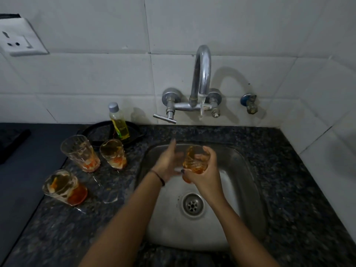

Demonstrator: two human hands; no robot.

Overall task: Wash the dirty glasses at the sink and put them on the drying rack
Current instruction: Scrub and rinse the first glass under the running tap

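Observation:
Over the steel sink (pixel 240 189), my right hand (pixel 204 174) grips a dirty glass (pixel 195 158) stained orange, held upright. My left hand (pixel 169 162) is right beside it on the left, fingers stretched out and blurred, holding nothing. Water runs from the curved tap (pixel 202 74) above the sink's back edge. Three more dirty glasses with orange residue stand on the counter to the left: a tall one (pixel 80 153), a smaller one (pixel 113 153) and a near one (pixel 62 186).
A bottle of yellow liquid (pixel 118 122) stands on a dark round tray (pixel 100 132) behind the glasses. The tap lever (pixel 164 118) sticks out leftward. The dark granite counter (pixel 298 189) surrounds the sink. A wall socket (pixel 19 41) is at upper left. No drying rack shows.

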